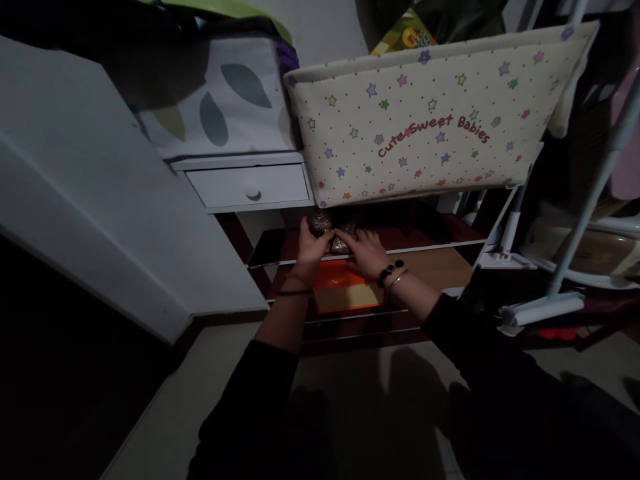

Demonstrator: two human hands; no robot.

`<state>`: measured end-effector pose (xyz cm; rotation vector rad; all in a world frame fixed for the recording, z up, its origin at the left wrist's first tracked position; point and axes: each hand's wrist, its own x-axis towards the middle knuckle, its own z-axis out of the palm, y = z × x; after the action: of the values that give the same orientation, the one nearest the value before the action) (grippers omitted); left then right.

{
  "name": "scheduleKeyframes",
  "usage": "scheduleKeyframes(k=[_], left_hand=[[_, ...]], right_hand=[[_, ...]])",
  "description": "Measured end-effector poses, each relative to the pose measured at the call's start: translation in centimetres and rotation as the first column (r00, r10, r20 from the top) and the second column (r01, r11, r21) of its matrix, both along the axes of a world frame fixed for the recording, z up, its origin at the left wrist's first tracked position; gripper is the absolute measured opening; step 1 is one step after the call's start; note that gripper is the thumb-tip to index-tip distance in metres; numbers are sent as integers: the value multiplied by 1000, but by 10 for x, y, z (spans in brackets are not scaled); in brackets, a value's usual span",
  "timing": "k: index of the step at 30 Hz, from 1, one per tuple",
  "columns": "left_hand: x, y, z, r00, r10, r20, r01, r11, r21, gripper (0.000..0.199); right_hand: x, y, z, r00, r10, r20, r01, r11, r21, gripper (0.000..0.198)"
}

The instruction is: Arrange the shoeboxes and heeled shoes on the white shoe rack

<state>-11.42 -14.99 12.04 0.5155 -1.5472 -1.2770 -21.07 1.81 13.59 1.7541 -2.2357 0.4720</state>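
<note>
Dark sleeves fill the bottom of the view, and both arms reach forward to a low shelf (440,248) under the star-printed fabric bin (430,120). On that shelf, just below the bin's bottom edge, sit two small glittery shoes (330,230), side by side and touching or nearly so.

The left hand (311,248) lies on the left shoe, fingers curled loosely around its near side; the right hand (367,253) rests over the right one, fingers spread and flat on top. Neither hand looks clamped: both seem half-closed, pressing or cupping rather than pinching, though the dim light hides the fingertips, so how firmly they hold I cannot tell.

To handle the pair well, it would help to get the thumbs under the near edges and keep both shoes level, since the gap below the bin is tight and the knuckles sit close to the fabric.

Just below the shoes, on the next shelf down, lies an orange flat box (345,287). Left of the bin stands a white drawer (250,185) with a leaf-print box (225,100) on top. Right of the bin, white rack legs (580,233) slant to the floor.
</note>
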Motion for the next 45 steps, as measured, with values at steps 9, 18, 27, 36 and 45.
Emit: scheduleKeyframes(k=[9, 18, 27, 36, 45], left_hand=[[4, -2, 11, 997, -74, 11, 73, 997, 32, 58], [13, 1, 16, 991, -136, -9, 137, 988, 70, 62], [14, -1, 11, 986, -166, 9, 164, 982, 91, 69], [5, -2, 8, 989, -150, -10, 150, 986, 78, 62], [3, -4, 5, 990, -141, 0, 140, 989, 40, 64]], right_hand=[[-37, -17, 19, 938, 151, 312, -103, 981, -164, 66], [-49, -54, 13, 167, 468, 868, 331, 803, -496, 42], [-61, -55, -21, 380, 501, 778, 110, 810, -576, 88], [-59, -63, -20, 389, 498, 775, 100, 814, -573, 74], [-42, -59, -16, 471, 405, 784, 133, 846, -517, 69]])
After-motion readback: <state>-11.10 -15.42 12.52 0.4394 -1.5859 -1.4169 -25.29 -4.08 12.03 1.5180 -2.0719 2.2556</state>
